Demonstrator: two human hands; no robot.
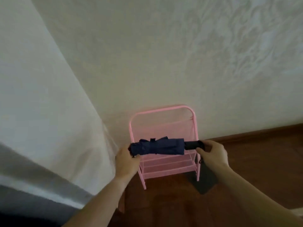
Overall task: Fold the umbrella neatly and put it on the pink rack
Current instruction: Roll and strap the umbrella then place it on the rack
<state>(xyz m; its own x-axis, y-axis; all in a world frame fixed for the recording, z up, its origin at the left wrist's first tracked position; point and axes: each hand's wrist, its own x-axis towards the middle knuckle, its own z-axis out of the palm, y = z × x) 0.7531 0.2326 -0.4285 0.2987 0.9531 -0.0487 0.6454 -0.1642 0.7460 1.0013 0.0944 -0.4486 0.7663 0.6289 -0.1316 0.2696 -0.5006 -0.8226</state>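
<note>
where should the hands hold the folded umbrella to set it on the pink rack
Grip it at both ends, as shown: left hand around the canopy tip, right hand on the black handle. The folded umbrella lies horizontal, roughly as long as the pink rack is wide, so end grips coming from the sides should leave its middle free to settle on a shelf.

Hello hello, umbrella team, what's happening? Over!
Left hand on canopy end, right hand on handle. Folded umbrella held level over pink rack. Nothing in the way.
</note>
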